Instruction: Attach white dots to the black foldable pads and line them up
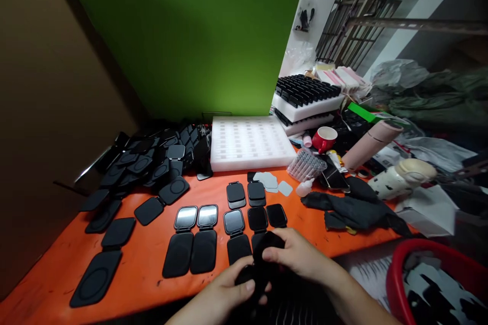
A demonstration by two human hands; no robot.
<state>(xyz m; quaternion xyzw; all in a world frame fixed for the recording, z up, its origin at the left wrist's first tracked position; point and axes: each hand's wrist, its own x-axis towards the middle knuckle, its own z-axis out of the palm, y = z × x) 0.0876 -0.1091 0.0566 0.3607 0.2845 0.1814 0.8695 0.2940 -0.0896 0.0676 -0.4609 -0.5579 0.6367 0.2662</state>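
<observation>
Gripping one black hinged pad [269,246] — both hands [263,269] clamped on it — brands unreadable.

cluttered workshop bench, orange-covered worktable [145,249], piled black hinged parts [139,162] (dozens), white foam trays [249,142], metal racking [362,15]

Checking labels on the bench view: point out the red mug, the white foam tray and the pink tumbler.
Red mug [321,143]: head view, outer side below the rim.
White foam tray [249,163]: head view, front wall.
Pink tumbler [370,145]: head view, middle of the body.
</observation>
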